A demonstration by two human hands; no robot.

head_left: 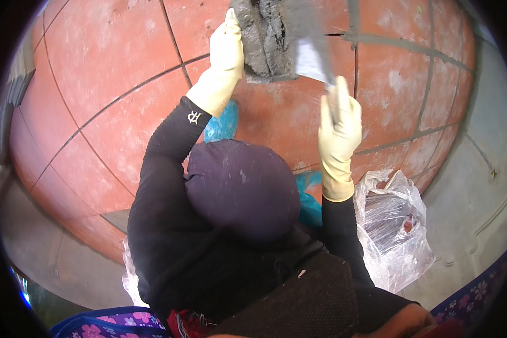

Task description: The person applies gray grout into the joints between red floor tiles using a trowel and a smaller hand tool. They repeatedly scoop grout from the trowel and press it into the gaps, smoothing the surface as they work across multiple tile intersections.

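My left hand [225, 53], in a cream rubber glove, grips the left edge of a slab [262, 42] covered in wet grey mortar. A dark groove runs down the lumpy mortar, and the slab's upper end is cut off by the picture's edge. My right hand [340, 127], gloved the same way, is wrapped around the handle of a trowel [312, 61]. The trowel's blade is smeared by motion and lies against the right side of the mortar. What my left fingertips do under the slab is hidden.
Red square tiles [112, 50] with dark and grey-filled joints surround the slab. A crumpled clear plastic bag [397, 231] lies right of my right forearm. Grey stacked pieces [19, 79] stand at the far left. Blue plastic [222, 121] shows beside my dark-clothed knee.
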